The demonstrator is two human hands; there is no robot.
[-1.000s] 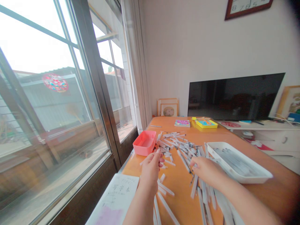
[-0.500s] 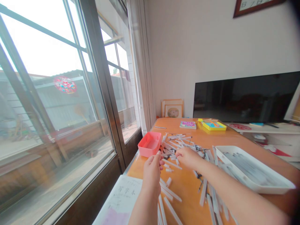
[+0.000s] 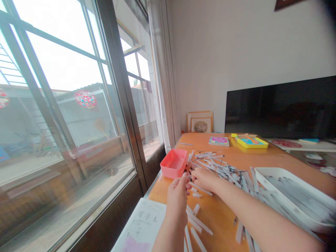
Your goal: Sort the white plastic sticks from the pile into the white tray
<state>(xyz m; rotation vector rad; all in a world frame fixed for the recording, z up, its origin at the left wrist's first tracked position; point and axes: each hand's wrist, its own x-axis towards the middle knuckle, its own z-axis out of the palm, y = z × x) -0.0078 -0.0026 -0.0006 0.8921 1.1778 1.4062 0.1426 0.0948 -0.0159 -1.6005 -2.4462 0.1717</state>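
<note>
My left hand is closed in a pinch just in front of the pink plastic box. Something small and pale shows at its fingertips, too small to name. Close beside it, my right hand has its fingers curled together over the loose pen parts; whatever they hold is hidden. White pen barrels, short white caps and thin dark-tipped refills lie scattered around both hands. More long translucent pen barrels rest under and beside my left wrist.
A white tray of clear pen barrels stands on the right of the wooden table. Farther back are a pen, a purple booklet and a yellow box. A paper notebook lies front left, along the window side.
My right hand has moved left, nearer to my left hand, and the two now almost meet. The view has turned slightly left, so the table things appear shifted right.
</note>
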